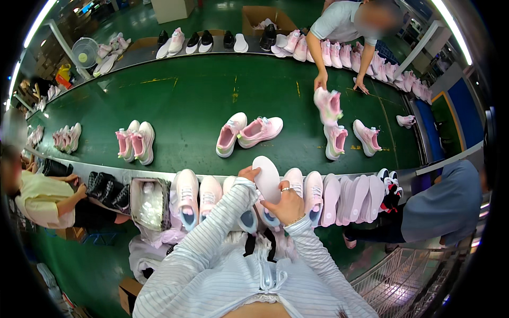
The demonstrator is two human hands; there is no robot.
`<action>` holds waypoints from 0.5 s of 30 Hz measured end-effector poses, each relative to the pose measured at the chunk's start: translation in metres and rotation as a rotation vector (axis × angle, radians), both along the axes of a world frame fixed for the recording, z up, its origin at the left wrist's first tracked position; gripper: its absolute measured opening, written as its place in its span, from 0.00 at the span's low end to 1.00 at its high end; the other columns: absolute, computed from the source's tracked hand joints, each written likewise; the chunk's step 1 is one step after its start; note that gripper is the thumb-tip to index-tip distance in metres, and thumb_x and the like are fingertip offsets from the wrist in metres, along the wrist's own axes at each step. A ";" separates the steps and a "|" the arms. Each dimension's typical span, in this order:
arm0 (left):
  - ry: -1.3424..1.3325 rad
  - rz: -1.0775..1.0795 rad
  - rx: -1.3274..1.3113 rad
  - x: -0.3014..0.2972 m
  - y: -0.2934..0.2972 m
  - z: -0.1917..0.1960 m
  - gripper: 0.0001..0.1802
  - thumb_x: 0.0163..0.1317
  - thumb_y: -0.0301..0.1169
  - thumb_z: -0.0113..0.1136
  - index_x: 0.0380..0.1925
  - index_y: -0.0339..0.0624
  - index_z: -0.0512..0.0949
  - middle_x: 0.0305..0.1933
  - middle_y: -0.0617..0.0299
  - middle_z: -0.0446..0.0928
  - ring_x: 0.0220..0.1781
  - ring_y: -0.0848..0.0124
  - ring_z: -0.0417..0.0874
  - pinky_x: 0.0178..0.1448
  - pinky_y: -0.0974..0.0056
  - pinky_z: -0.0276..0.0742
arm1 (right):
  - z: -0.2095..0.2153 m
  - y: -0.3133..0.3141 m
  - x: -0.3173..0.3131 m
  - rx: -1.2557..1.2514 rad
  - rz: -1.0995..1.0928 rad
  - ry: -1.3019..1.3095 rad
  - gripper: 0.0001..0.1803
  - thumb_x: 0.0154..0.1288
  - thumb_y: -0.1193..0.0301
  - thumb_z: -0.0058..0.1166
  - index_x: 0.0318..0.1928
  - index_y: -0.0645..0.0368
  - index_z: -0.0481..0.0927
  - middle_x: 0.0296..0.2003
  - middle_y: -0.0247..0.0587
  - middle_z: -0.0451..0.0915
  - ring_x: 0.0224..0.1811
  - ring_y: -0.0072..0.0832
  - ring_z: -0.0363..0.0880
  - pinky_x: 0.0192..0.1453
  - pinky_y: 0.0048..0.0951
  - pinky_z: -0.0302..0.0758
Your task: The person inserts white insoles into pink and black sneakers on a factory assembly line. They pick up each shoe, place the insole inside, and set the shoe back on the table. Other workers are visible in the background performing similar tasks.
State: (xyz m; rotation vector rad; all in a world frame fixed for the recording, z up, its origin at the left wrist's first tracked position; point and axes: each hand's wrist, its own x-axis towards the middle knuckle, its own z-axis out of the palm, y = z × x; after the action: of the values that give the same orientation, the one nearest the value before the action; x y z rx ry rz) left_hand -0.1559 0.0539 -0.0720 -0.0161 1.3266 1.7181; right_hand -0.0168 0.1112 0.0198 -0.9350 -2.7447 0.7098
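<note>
A pale insole stands on end between my hands, toe end pointing away from me. My left hand is closed on its left edge, partly hidden by the sleeve. At the insole's lower right, my right hand, with a ring on one finger, grips the heel end. Beneath my hands lies a pale pink sneaker, mostly covered. Other pale pink sneakers line the near ledge, such as one sneaker to the left and another sneaker to the right. Several spare insoles lean together farther right.
A green conveyor belt carries pairs of sneakers. Across it, a co-worker holds a pink sneaker over the belt. A bin with clear plastic stands left. People sit at both sides; a wire cart is lower right.
</note>
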 end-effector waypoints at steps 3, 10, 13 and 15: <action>0.006 -0.051 -0.119 -0.026 0.001 -0.011 0.11 0.51 0.33 0.51 0.31 0.36 0.72 0.27 0.62 0.74 0.26 0.72 0.74 0.29 0.69 0.71 | -0.014 -0.007 -0.023 0.015 -0.014 -0.034 0.28 0.36 0.57 0.59 0.35 0.59 0.65 0.24 0.46 0.73 0.26 0.40 0.73 0.28 0.36 0.69; 1.605 -0.187 -0.487 -0.111 -0.011 -0.044 0.29 0.46 0.29 0.52 0.52 0.48 0.58 0.39 0.54 0.68 0.42 0.60 0.69 0.48 0.63 0.66 | -0.024 0.019 -0.023 -0.276 -0.206 0.046 0.20 0.43 0.62 0.55 0.36 0.57 0.67 0.26 0.49 0.74 0.28 0.44 0.73 0.30 0.35 0.67; 1.928 -0.744 -0.739 -0.157 -0.014 -0.083 0.30 0.53 0.28 0.41 0.55 0.70 0.50 0.28 0.60 0.70 0.33 0.62 0.72 0.44 0.61 0.69 | -0.018 0.036 -0.010 -0.300 -0.263 0.050 0.17 0.44 0.63 0.55 0.35 0.56 0.69 0.25 0.49 0.74 0.27 0.44 0.72 0.29 0.35 0.67; 1.607 -1.114 -0.775 -0.169 0.016 -0.075 0.39 0.47 0.22 0.44 0.57 0.71 0.44 0.34 0.56 0.72 0.36 0.57 0.74 0.44 0.58 0.68 | -0.018 0.049 0.002 -0.256 -0.302 0.123 0.15 0.44 0.64 0.55 0.33 0.57 0.71 0.23 0.48 0.74 0.26 0.43 0.72 0.29 0.34 0.66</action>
State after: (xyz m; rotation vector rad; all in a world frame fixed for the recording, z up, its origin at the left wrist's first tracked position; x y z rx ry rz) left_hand -0.3250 0.0700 -0.1469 1.5722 2.2579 -0.1007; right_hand -0.0147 0.1599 0.0017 -1.2752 -2.3713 1.0342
